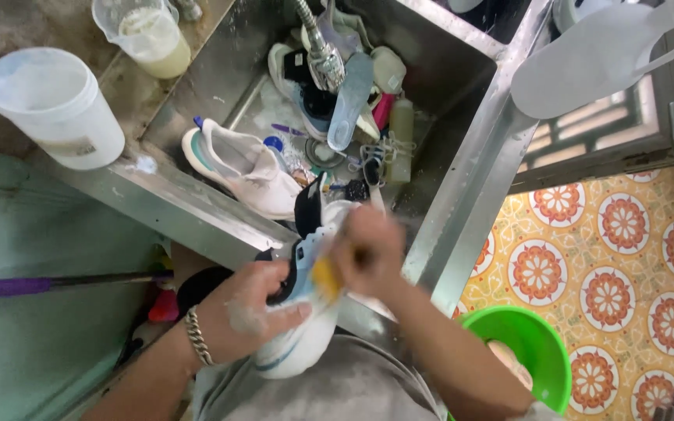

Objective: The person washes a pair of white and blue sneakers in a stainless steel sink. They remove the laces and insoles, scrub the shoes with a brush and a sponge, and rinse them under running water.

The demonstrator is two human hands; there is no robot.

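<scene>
At the far left, a round white plastic tub (52, 105) is standing on the steel ledge, with a clear measuring jug of cloudy yellowish liquid (148, 33) sitting behind it, its top cut off by the frame edge. Below, a purple-handled stick (40, 284) is crossing the green surface, its far end running out of view.

The person's left hand (255, 312), wearing a silver chain bracelet (196, 337), is curling its soapy fingers around the side of a white sneaker with black lining and pale blue trim (302, 327), gripping it firmly over the front rim of the stainless steel sink (462, 195). The right hand (368, 249) is smearing into motion blur above the shoe; its fingers are closing on something yellow (325, 277), too blurred to identify.

Inside the sink, a second white sneaker (243, 168) is lying on its side. Behind it, a grey-blue insole (350, 101) is leaning under the metal tap (321, 54), among a heap of footwear too jumbled to count.

To the right, a white plastic jug (598, 54) is resting on the sill, and a bright green plastic basin (528, 351) is sitting on the patterned orange floor tiles (626, 265), partly hidden by the right forearm.
</scene>
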